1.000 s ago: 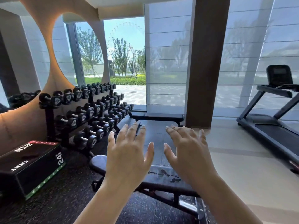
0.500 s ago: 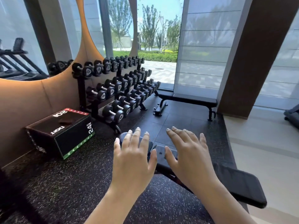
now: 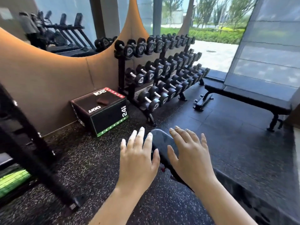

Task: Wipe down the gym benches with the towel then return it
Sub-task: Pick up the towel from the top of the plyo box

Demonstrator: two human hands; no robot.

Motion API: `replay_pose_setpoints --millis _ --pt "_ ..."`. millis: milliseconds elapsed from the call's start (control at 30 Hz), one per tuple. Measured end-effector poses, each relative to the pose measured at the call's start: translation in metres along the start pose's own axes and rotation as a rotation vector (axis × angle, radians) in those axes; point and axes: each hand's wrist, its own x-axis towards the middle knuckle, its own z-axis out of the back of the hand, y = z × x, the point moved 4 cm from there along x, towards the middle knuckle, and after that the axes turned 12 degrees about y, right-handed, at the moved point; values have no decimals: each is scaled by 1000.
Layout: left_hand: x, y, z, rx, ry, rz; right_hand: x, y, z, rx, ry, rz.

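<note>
Far left, a blurred black frame (image 3: 32, 143) runs out of shot. On the black box (image 3: 110, 117) there's a small reddish patch (image 3: 102, 101), too small to name. The left hand (image 3: 138, 159) is palm down, fingers spread straight, holding nothing. The near bench (image 3: 160, 140) is partly hidden under the right hand (image 3: 191, 158), which is equally flat and empty. The far bench (image 3: 243, 98) sits by the window.

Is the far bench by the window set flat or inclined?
Flat: the far bench stands on its feet with the pad lying level, no section raised.
</note>
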Motion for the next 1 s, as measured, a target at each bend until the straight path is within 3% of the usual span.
replay_pose_setpoints --millis 333,667,1000 --pt "101 129 -50 -27 7 157 144 50 -103 51 74 123" --pt "222 324 -70 -20 62 247 327 176 -205 123 190 190" --pt "319 425 -104 -52 74 315 460 231 -274 208 244 219"
